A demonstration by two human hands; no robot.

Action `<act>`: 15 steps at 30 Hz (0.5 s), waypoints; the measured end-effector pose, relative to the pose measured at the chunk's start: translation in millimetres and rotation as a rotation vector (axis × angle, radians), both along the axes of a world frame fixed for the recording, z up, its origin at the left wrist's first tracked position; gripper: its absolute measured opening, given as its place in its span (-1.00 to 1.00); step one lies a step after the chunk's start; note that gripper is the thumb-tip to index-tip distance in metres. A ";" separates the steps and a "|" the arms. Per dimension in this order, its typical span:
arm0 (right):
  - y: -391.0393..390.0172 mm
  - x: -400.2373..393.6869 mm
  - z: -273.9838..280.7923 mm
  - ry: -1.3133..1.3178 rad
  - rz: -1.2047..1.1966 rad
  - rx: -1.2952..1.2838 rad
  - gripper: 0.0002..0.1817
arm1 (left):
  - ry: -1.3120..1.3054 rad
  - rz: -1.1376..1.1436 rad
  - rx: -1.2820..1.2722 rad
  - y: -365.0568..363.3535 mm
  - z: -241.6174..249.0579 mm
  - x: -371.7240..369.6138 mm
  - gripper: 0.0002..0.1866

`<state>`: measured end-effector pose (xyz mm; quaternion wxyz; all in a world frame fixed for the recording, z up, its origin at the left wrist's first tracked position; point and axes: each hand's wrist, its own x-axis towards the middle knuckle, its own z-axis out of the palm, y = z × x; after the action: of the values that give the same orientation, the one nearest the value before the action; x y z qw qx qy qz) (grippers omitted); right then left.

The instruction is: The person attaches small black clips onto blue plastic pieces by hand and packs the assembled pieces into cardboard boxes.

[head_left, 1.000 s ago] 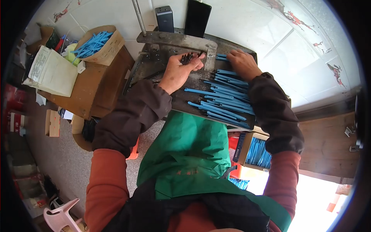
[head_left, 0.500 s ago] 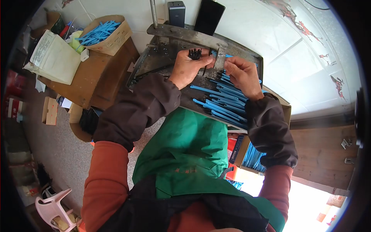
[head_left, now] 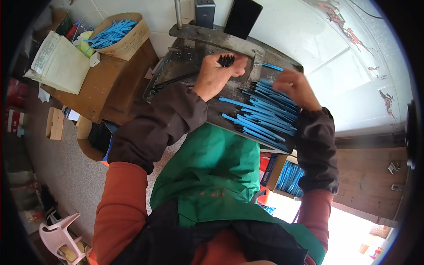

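My left hand [head_left: 216,73] is closed around a bundle of thin black sticks [head_left: 226,60], their ends showing above the fist. It is held over the dark metal work tray [head_left: 210,115], left of an upright metal plate [head_left: 256,65] on the bench fixture. Blurred by motion, my right hand [head_left: 295,88] hovers at the right side of a pile of slim blue sticks [head_left: 258,115]; its fingertips are smeared. Some black lengths lie among the blue ones. A single blue stick [head_left: 272,66] lies just beyond the plate.
A metal bar [head_left: 216,37] crosses the tray's back, with a dark box-shaped device [head_left: 204,14] and a phone [head_left: 243,18] behind. Cardboard boxes of blue sticks stand at left [head_left: 132,46] and below right [head_left: 278,176]. A tiled wall [head_left: 318,57] borders the right.
My right hand has moved away from the metal plate, right and toward me, over the blue pile. My left hand keeps the black bundle; a black piece near its fingertips no longer shows.
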<state>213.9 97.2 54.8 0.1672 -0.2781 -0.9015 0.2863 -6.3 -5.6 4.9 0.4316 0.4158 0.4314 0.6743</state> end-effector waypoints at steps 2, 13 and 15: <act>10.4 2.5 -8.3 -0.124 0.175 0.082 -0.92 | 0.056 -0.017 0.013 -0.3 0.3 -2.2 -0.84; 1.9 -33.6 -4.4 0.111 -0.047 0.190 -0.81 | 0.063 -0.032 0.075 -8.4 6.2 -5.2 -0.86; -22.7 -38.5 -9.0 0.255 -0.103 -0.104 -0.85 | 0.048 -0.027 0.053 -2.6 4.4 -2.8 -0.86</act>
<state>175.4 74.6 45.7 0.2803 -0.2934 -0.8416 0.3565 -9.1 -8.2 9.3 0.4192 0.4490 0.4178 0.6694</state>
